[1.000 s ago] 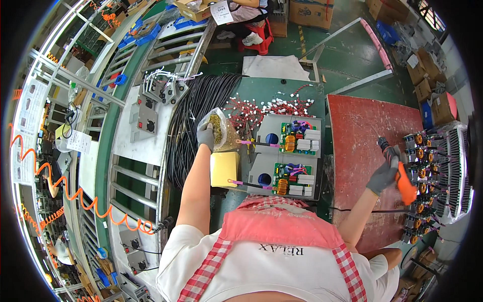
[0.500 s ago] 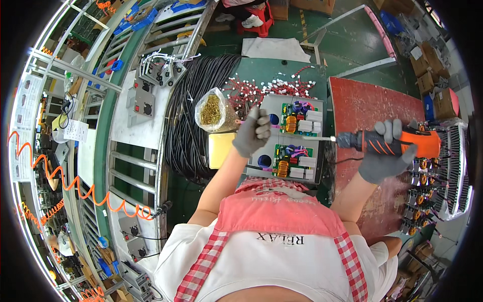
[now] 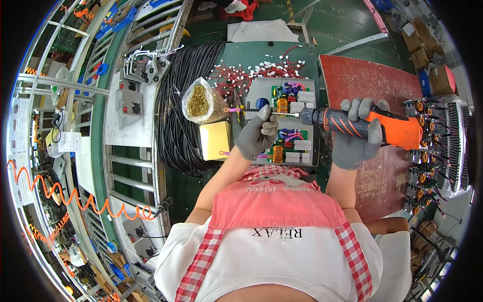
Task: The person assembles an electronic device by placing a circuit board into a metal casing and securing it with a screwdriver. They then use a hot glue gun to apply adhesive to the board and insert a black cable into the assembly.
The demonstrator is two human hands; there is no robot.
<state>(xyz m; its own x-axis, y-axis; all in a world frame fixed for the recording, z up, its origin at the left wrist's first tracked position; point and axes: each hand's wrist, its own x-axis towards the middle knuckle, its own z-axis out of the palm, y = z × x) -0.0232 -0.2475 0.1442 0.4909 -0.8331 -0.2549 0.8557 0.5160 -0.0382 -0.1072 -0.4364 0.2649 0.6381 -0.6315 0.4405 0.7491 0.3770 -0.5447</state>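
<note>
Now the left hand (image 3: pixel 257 136), fingers curled, contents unclear, has reached the bit (image 3: pixel 289 114); the right hand (image 3: pixel 357 143) clasps the orange screwdriver (image 3: pixel 396 131).

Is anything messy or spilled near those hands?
The red wires with white plugs lie in a loose tangle beyond the circuit boards. The red tabletop looks scuffed, with pale marks. No spill shows: the brass-coloured bits lie inside their open bag.

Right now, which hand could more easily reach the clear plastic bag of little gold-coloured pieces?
Probably the left grey-gloved hand: it's nearer the bag, while the right grey-gloved hand is wrapped around the orange-and-black power driver.
</note>
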